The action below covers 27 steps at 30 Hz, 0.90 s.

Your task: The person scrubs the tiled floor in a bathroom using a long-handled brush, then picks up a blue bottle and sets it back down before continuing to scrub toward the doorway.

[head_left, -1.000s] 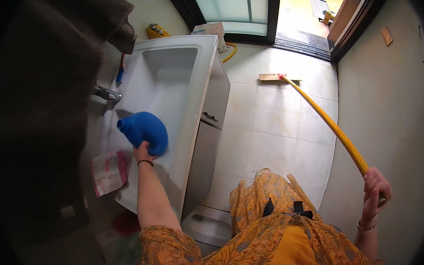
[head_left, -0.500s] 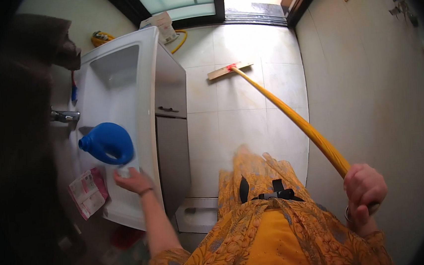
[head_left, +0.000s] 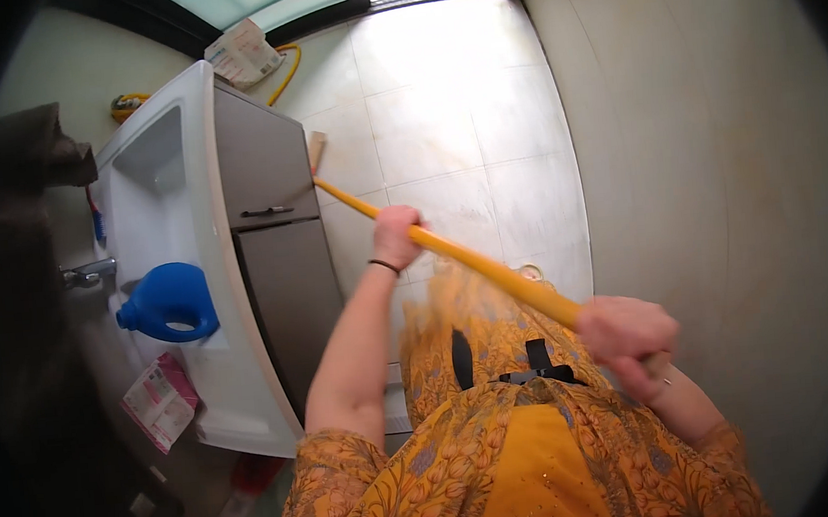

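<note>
Left hand (head_left: 398, 237) grips the yellow pole (head_left: 483, 271) ahead of the right hand (head_left: 629, 334), both wrapped closed, probably for leverage.

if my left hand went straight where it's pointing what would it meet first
Your left hand holds a long, round yellow handle; beyond that, the way looks free above pale floor tiles, though depth is unclear.

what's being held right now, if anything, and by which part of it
A yellow pole: the right grip is closed near its top end, the left grip partway down toward the flat head.
</note>
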Each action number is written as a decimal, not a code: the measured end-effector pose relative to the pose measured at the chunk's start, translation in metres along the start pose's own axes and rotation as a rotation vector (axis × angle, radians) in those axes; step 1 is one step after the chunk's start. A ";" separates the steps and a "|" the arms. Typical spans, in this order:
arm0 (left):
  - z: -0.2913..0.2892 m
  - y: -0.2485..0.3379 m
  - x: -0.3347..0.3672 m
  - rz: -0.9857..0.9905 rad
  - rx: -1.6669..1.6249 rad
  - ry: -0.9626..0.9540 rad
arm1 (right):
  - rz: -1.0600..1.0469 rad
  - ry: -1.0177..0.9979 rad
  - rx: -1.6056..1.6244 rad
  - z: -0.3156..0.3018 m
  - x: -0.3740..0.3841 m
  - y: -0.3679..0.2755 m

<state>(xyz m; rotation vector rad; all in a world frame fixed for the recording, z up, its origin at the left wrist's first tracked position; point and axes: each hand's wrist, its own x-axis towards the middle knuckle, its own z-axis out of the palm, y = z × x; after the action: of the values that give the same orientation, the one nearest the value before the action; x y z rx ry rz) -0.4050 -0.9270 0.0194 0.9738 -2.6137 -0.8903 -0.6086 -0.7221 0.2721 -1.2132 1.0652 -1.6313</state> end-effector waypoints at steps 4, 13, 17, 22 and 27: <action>0.030 0.009 0.000 0.089 0.045 0.044 | 0.006 0.001 0.172 -0.032 -0.014 0.006; 0.108 0.193 -0.043 0.115 -0.178 0.063 | -0.041 -0.067 0.245 -0.120 -0.090 -0.127; 0.094 0.110 -0.067 -0.050 -0.107 0.022 | 0.005 -0.138 0.002 -0.101 -0.080 -0.059; 0.074 0.063 -0.098 -0.136 -0.019 -0.050 | 0.002 -0.219 0.231 -0.081 -0.070 -0.012; 0.110 0.142 -0.101 -0.018 -0.171 0.057 | 0.043 -0.336 0.183 -0.110 -0.082 -0.083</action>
<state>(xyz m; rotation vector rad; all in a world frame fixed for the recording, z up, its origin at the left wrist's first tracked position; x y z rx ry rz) -0.4458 -0.7248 0.0190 0.9639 -2.4388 -1.0541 -0.7097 -0.6029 0.3079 -1.2763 0.7115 -1.3960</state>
